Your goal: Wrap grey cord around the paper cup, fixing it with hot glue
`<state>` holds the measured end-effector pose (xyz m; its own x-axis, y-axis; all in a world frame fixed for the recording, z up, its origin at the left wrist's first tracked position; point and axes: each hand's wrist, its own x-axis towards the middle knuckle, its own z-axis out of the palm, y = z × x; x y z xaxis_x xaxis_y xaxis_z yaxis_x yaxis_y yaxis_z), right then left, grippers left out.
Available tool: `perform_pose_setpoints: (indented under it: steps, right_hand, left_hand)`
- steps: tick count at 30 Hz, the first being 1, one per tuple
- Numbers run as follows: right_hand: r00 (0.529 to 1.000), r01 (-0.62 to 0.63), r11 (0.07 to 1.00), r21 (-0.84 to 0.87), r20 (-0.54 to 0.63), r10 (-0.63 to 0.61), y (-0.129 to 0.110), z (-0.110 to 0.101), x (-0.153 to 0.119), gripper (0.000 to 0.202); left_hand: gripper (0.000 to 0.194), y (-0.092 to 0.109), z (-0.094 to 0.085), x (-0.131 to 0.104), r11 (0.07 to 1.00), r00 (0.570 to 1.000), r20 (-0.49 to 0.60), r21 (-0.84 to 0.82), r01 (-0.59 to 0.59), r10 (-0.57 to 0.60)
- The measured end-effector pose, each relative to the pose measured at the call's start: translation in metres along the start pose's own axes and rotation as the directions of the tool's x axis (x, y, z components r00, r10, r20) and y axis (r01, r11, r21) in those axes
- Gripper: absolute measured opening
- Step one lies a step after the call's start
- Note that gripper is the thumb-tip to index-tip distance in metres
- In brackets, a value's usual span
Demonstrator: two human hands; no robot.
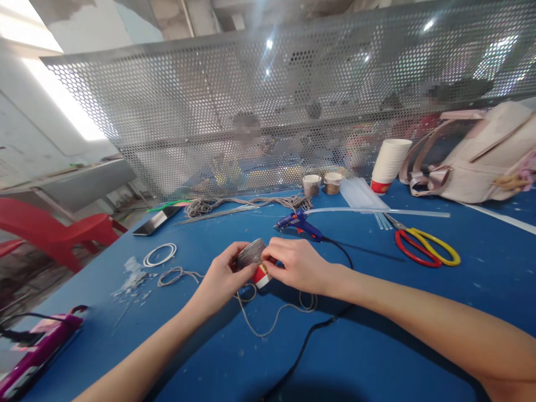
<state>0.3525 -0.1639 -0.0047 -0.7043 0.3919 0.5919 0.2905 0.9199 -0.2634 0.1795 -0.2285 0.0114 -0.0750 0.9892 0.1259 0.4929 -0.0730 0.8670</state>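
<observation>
A paper cup (262, 276) with a red and white side lies tilted between my hands over the blue table. Grey cord (252, 253) is wound in close rows around part of it. My left hand (228, 272) grips the cup from the left, thumb in front and fingers behind. On the other side, the fingers of my right hand (292, 262) are pinched together against the cup where the winding meets the red part. A loose length of the cord loops on the table below and runs up under my right hand; its exact place between the fingers is hidden.
A blue glue gun (300, 223) with a black cable lies just beyond my hands. Scissors (427, 245), stacked paper cups (390, 164) and a backpack (473, 156) are right. Left are a white coil (159, 255), scraps (134, 282) and a purple power strip (42, 354). A perforated screen (188, 111) stands behind.
</observation>
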Motion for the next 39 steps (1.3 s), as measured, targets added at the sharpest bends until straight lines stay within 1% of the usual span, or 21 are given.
perform_pose_setpoints:
  steps: [6, 12, 18, 24, 30, 34, 39]
  right_hand:
    - [1.0, 0.009, 1.0, -0.006, -0.008, -0.009, -0.001, 0.001, 0.0, 0.013]
    - [1.0, -0.03, 0.999, -0.019, -0.008, 0.03, -0.004, 0.002, -0.001, 0.007]
    - [0.998, -0.06, 0.996, -0.059, -0.007, 0.059, -0.006, 0.002, 0.0, 0.008]
    - [0.999, -0.053, 0.996, -0.073, 0.01, 0.054, -0.007, -0.001, 0.001, 0.009]
    - [0.997, -0.062, 0.994, -0.088, 0.029, 0.065, -0.007, -0.001, 0.0, 0.009]
    - [0.995, -0.09, 0.992, -0.088, 0.035, 0.094, -0.009, -0.001, 0.0, 0.007]
    - [0.987, -0.15, 0.988, -0.029, 0.048, 0.151, -0.012, -0.003, 0.001, 0.008]
  left_hand:
    - [0.025, 0.002, 0.0, -0.001, 0.999, 1.0, -0.004, 0.039, -0.013, 0.014]
    - [0.024, 0.002, 0.001, -0.002, 0.998, 1.0, 0.007, 0.064, -0.017, 0.016]
    - [0.025, 0.002, 0.001, -0.002, 0.999, 0.999, 0.027, 0.036, -0.019, 0.018]
    - [0.027, 0.005, -0.001, -0.003, 1.0, 0.998, 0.057, -0.011, -0.003, 0.004]
    - [0.026, 0.005, 0.0, -0.003, 1.0, 0.998, 0.069, -0.004, -0.008, 0.008]
    - [0.025, 0.003, 0.002, -0.003, 1.0, 0.998, 0.058, 0.017, -0.02, 0.019]
    - [0.026, 0.001, 0.001, -0.003, 0.998, 0.997, 0.065, 0.051, -0.044, 0.041]
